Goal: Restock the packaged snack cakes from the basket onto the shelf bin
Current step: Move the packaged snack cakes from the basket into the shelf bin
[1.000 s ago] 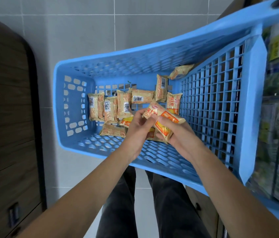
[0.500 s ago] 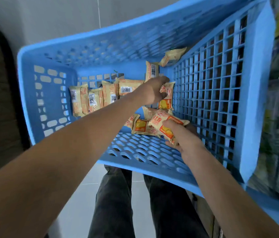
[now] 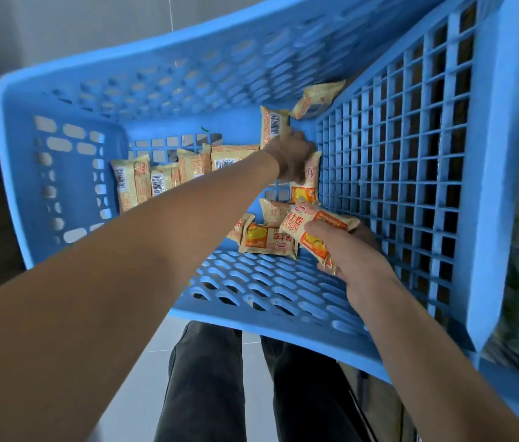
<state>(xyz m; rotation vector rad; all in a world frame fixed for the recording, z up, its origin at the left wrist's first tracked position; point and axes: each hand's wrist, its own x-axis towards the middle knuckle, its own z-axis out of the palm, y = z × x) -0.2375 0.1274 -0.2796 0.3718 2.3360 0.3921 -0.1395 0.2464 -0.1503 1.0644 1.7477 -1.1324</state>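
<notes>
— Where is the snack cake held?
— Inside the blue basket (image 3: 60, 173), near its grid wall, one pack (image 3: 312, 232) is gripped by the right hand (image 3: 352, 263).
— And the left hand (image 3: 290, 154)?
— Its fingers are curled on another pack (image 3: 307, 183) deeper in the basket.

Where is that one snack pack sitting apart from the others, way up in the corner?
In the head view it lies in the basket's far right corner, leaning against the grid wall, just beyond the left hand: the corner pack.
</notes>
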